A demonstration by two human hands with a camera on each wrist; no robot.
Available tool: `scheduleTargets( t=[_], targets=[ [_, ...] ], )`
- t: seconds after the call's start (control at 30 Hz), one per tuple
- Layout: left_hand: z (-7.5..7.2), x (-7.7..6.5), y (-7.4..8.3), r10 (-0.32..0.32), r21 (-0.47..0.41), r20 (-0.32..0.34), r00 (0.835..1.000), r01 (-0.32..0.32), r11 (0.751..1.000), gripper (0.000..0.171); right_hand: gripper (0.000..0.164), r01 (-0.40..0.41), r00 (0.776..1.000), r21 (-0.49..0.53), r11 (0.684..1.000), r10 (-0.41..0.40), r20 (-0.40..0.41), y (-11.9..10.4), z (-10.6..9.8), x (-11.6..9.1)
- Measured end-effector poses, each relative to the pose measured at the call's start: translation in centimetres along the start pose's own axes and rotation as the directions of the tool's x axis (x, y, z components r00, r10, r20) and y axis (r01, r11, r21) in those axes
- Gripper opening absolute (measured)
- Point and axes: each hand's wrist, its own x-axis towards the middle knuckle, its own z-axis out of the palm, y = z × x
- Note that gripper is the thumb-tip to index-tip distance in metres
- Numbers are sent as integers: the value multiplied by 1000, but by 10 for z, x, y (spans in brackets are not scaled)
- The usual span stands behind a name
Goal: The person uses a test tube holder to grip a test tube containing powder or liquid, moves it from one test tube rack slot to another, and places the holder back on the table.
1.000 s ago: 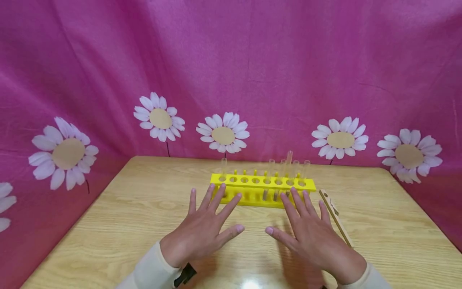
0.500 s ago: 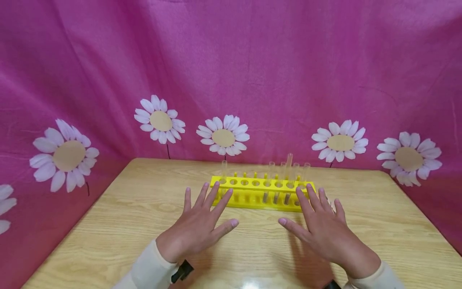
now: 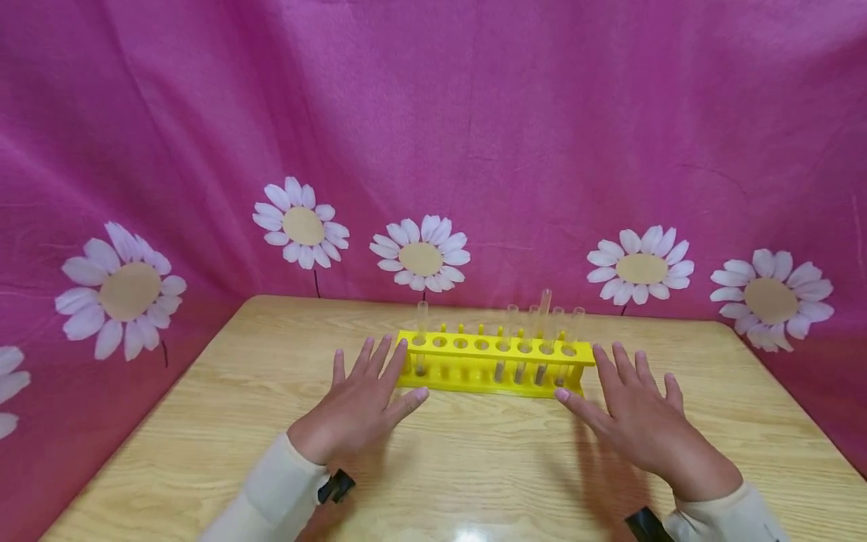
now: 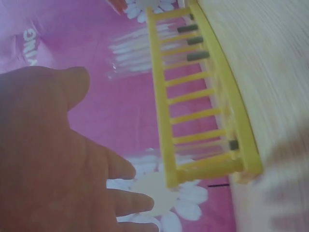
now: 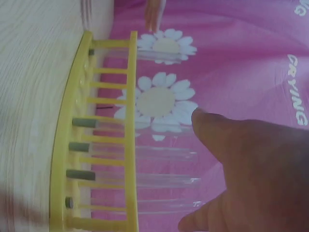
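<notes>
A yellow test tube rack (image 3: 460, 344) stands on the table in the head view. One clear test tube (image 3: 422, 320) is in its left end hole, and several test tubes (image 5: 166, 180) fill its right half, with dark matter at their bottoms. My left hand (image 3: 352, 410), fingers spread, has its index fingertip right at the rack's left end. Spread likewise, my right hand (image 3: 640, 421) is by the right end, index fingertip close to the upper bar's corner. Both hands are free of any object. The wrist views show the left hand (image 4: 43, 154) and right hand (image 5: 260, 169) beside the rack.
The rack rests on a light wood-grain table (image 3: 494, 467). Behind and around it hangs a pink cloth (image 3: 515, 150) printed with white daisies (image 3: 420, 258). Black straps with small devices (image 3: 336, 486) are on both wrists.
Both hands have moved apart, left hand leftward and right hand rightward, from in front of the rack to its ends. The wooden clamp at the right is now hidden behind the right hand.
</notes>
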Motion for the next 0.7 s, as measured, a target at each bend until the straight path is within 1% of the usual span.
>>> scheduleTargets(
  t=[0.17,0.23,0.33,0.43,0.53,0.63,0.7],
  targets=[
    [4,10,-10,-33,-80,10,999,34,996,90,108,-44,999,4,999,43,29,6,2,6],
    [6,15,-15,-45,-132,8,999,45,990,93,109,-59,997,9,998,59,48,9,2,8],
    [11,24,-24,-42,-215,-13,999,38,976,96,109,-72,995,10,997,71,68,16,2,12],
    [16,33,-32,-33,-331,-28,999,22,943,95,110,-85,993,11,996,83,86,23,1,16],
    [22,42,-38,-28,-448,-35,999,9,894,93,113,-108,988,-2,994,108,112,31,2,18],
    [27,50,-43,-38,-525,-53,998,4,851,89,116,-125,981,-22,992,127,149,42,4,21],
    [31,54,-46,-62,-559,-72,995,12,829,85,117,-131,976,-36,991,135,170,50,5,25]
  ],
)
